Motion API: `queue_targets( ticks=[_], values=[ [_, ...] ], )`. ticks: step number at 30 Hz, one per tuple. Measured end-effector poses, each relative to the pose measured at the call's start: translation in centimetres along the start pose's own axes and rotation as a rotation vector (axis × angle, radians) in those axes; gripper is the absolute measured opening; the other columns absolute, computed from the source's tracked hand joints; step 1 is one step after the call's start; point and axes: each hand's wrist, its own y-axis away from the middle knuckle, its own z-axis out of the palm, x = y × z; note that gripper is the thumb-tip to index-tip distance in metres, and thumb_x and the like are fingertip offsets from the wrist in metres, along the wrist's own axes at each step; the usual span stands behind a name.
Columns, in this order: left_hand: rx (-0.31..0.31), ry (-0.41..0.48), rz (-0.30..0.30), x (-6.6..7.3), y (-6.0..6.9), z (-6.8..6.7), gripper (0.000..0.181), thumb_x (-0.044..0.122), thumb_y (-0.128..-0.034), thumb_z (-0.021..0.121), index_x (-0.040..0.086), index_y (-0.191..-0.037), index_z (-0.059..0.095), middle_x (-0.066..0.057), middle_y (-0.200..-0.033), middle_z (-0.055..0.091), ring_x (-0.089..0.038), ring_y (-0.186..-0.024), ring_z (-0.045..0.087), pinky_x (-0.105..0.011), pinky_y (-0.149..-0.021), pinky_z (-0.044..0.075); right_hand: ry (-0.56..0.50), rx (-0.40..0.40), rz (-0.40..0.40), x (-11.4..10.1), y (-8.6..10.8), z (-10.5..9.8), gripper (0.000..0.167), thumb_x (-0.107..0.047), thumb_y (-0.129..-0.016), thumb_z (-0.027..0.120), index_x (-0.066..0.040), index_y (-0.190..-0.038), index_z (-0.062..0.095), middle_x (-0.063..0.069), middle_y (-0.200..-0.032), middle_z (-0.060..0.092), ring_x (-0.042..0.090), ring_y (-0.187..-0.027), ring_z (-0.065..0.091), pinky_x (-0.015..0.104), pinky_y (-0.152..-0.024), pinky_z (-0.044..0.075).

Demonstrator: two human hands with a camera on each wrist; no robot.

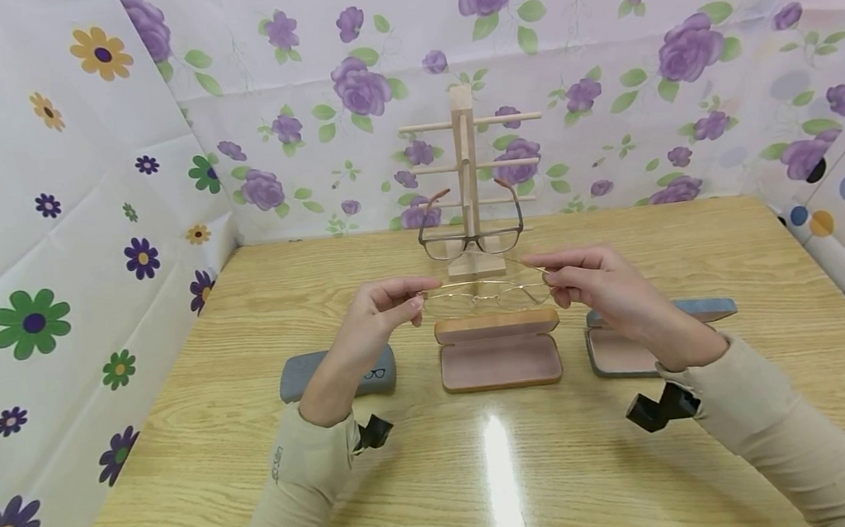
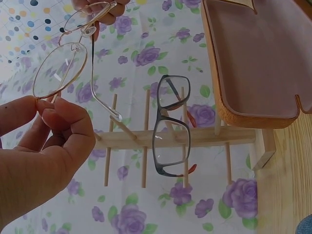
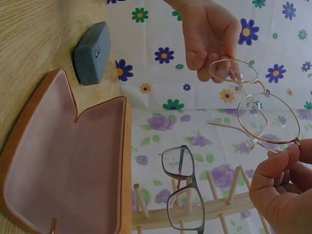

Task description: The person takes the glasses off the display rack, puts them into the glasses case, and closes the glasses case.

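Thin gold-rimmed glasses point(image 3: 269, 119) with round lenses hang in the air between both hands, above an open tan case point(image 1: 501, 365). My left hand point(image 1: 376, 321) pinches one side of the frame between thumb and fingers. At the opposite side, my right hand point(image 1: 604, 292) pinches the other hinge area. In the left wrist view, a temple of the gold glasses dangles with its tip free. Dark-framed glasses point(image 2: 157, 126) with reddish temple tips rest on a wooden rack point(image 1: 460, 103) behind the hands.
A shut grey-blue case point(image 1: 299, 377) with a glasses emblem lies under the left forearm. Another blue case point(image 1: 702, 308) stands open beneath the right hand, pink inside. Flowered cloth point(image 1: 289, 84) backs the wooden table point(image 1: 439, 477).
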Motion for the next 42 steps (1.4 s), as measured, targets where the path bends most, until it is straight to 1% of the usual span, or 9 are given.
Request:
queue_targets(
  ticks=[4,7,17,20,29,32,36,39,42],
  values=[
    [0.000,-0.007,0.002,-0.02,-0.05,-0.02,0.028,-0.004,-0.0912,0.045,-0.014,-0.117,0.053,-0.002,-0.086,0.053,-0.016,-0.069,0.048,-0.029,-0.072,0.040,0.002,0.000,0.005,0.00,0.02,0.01,0.032,-0.007,-0.094,0.048,0.002,-0.124,0.054,0.005,-0.087,0.051,0.014,-0.064,0.042,0.027,-0.058,0.039],
    [0.000,-0.010,-0.002,-0.03,-0.08,-0.03,0.028,-0.003,-0.0913,0.045,-0.013,-0.117,0.054,-0.001,-0.089,0.055,-0.016,-0.069,0.049,-0.029,-0.072,0.040,0.016,-0.004,0.012,-0.05,0.01,0.08,0.033,-0.006,-0.094,0.047,0.003,-0.125,0.053,0.005,-0.090,0.052,0.014,-0.064,0.042,0.027,-0.058,0.039],
    [0.002,-0.014,-0.011,-0.02,-0.12,-0.04,0.029,-0.003,-0.0915,0.045,-0.013,-0.117,0.054,-0.001,-0.091,0.056,-0.017,-0.069,0.049,-0.029,-0.072,0.041,0.061,-0.014,0.014,-0.04,0.04,0.18,0.030,-0.006,-0.094,0.046,0.001,-0.121,0.056,0.004,-0.115,0.054,0.015,-0.064,0.042,0.027,-0.059,0.038],
    [0.002,-0.017,-0.012,-0.02,-0.13,-0.02,0.028,-0.003,-0.0915,0.045,-0.012,-0.117,0.054,-0.001,-0.091,0.056,-0.017,-0.069,0.049,-0.029,-0.072,0.041,0.063,-0.016,0.014,0.02,0.04,0.14,0.029,-0.006,-0.094,0.045,0.001,-0.119,0.058,0.004,-0.114,0.054,0.015,-0.063,0.042,0.028,-0.059,0.037],
    [-0.014,-0.011,0.004,-0.02,-0.19,0.04,0.028,-0.004,-0.0913,0.045,-0.014,-0.116,0.053,-0.002,-0.082,0.052,-0.018,-0.069,0.048,-0.028,-0.069,0.042,0.101,-0.023,0.026,0.16,0.02,0.07,0.033,-0.005,-0.094,0.044,0.012,-0.122,0.051,0.015,-0.123,0.051,0.016,-0.064,0.040,0.028,-0.060,0.036],
    [-0.015,-0.009,0.004,-0.04,-0.21,0.05,0.028,-0.005,-0.0911,0.044,-0.015,-0.116,0.053,-0.002,-0.082,0.052,-0.018,-0.068,0.048,-0.028,-0.069,0.042,0.116,-0.021,0.025,0.13,0.02,0.08,0.032,-0.004,-0.093,0.044,0.012,-0.120,0.052,0.013,-0.120,0.054,0.016,-0.064,0.040,0.029,-0.060,0.035],
    [-0.014,-0.011,0.003,-0.14,-0.22,0.03,0.028,-0.005,-0.0911,0.044,-0.015,-0.116,0.053,-0.002,-0.082,0.052,-0.017,-0.068,0.048,-0.028,-0.068,0.042,0.123,-0.023,0.024,0.11,0.05,0.08,0.033,-0.003,-0.093,0.043,0.013,-0.120,0.052,0.005,-0.111,0.058,0.016,-0.065,0.039,0.029,-0.059,0.034],
    [-0.013,-0.014,0.003,-0.24,-0.23,-0.01,0.028,-0.005,-0.0912,0.045,-0.014,-0.116,0.053,-0.002,-0.083,0.052,-0.017,-0.068,0.048,-0.028,-0.068,0.042,0.122,-0.030,0.017,0.14,0.08,0.07,0.033,-0.003,-0.093,0.042,0.014,-0.120,0.050,0.003,-0.095,0.059,0.016,-0.064,0.038,0.030,-0.058,0.033],
    [-0.011,-0.013,-0.001,-0.30,-0.23,-0.03,0.028,-0.004,-0.0913,0.045,-0.014,-0.116,0.054,-0.002,-0.084,0.052,-0.016,-0.068,0.049,-0.028,-0.069,0.042,0.119,-0.036,0.010,0.15,0.10,0.07,0.033,-0.001,-0.093,0.042,0.015,-0.120,0.051,0.003,-0.077,0.051,0.017,-0.063,0.037,0.030,-0.057,0.032]
  ],
)
